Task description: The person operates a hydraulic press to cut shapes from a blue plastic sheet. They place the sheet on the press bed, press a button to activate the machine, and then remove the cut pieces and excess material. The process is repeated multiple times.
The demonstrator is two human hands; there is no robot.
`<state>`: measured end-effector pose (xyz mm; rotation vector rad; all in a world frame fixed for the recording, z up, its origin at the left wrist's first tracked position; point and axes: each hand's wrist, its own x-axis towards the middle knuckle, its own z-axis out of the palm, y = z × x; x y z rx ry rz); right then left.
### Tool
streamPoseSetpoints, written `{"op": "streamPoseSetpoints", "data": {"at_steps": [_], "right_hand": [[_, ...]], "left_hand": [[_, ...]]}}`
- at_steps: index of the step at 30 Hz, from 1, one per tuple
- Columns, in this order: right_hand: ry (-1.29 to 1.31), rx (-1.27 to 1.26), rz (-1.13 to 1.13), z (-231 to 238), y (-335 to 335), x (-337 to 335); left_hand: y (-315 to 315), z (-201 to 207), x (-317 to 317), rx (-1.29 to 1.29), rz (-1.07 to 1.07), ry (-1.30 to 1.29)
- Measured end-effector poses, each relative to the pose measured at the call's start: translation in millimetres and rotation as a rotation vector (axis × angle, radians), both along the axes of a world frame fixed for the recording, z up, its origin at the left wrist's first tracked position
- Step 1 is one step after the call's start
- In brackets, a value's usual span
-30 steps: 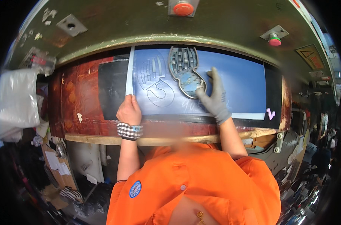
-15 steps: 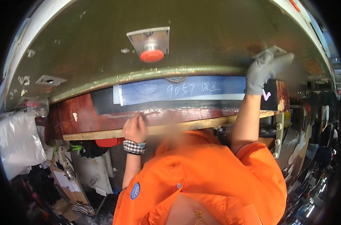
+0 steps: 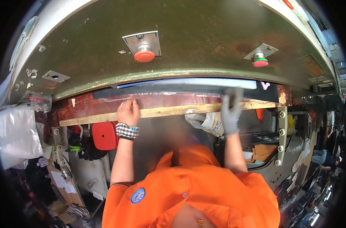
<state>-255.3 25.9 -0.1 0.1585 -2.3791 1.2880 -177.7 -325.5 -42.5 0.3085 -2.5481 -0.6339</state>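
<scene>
Behind the table's (image 3: pixel 159 100) front edge, the pale sheet (image 3: pixel 188 83) runs lengthwise left-right, open margin between. Right hand (image 3: pixel 230 117) is spread, empty; left hand's (image 3: pixel 128 113) grip is unclear.

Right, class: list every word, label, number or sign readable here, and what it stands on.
White bag below the table edge: large letters, not copied here.
Round blue badge on the orange shirt: lettering too small.
Metal plate behind the red button: markings too faint.
Tan label on the green machine, right: too blurred.
</scene>
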Motion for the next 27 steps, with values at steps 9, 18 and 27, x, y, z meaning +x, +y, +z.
{"op": "streamPoseSetpoints", "data": {"at_steps": [9,18,27], "right_hand": [[0.066,0.394,0.207,-28.1,30.0,68.3],[0.162,0.255,0.254,23.7,-52.9,64.1],[-0.014,0.236,0.333,13.0,-104.0,146.3]], "left_hand": [[16.2,-8.3,59.8,0.098,-0.037,0.032],[25.2,30.3,147.7,0.02,-0.009,0.027],[27.0,45.0,163.6,-0.035,0.359,-0.336]]}}
